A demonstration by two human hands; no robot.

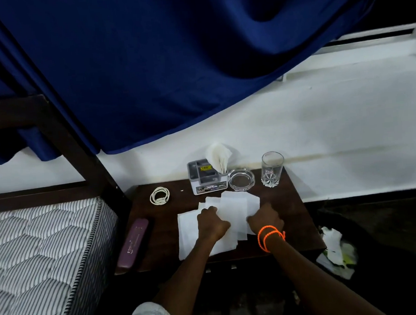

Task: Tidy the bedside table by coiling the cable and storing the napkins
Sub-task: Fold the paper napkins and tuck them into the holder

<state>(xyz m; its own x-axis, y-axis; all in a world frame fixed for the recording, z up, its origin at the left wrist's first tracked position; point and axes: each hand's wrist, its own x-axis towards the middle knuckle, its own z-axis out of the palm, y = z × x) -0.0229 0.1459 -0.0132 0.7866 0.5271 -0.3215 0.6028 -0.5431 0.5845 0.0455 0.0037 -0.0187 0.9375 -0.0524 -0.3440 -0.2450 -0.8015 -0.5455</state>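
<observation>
Several white paper napkins (232,210) lie spread and overlapping on the dark wooden bedside table (288,206). My left hand (212,221) rests on the left part of the pile, fingers curled on the napkins. My right hand (266,218), with orange cords on its wrist, presses the pile's right edge, fingers closed on the paper. A white cable (159,195) lies coiled at the table's back left. A grey and white napkin holder (207,180) stands at the back, with folded napkins (218,155) sticking up from it.
A glass ashtray (241,179) and a drinking glass (271,169) stand right of the holder. A purple case (134,244) lies along the table's left edge beside the striped mattress (42,255). A bin with crumpled paper (335,249) sits low right. A blue curtain (172,62) hangs above.
</observation>
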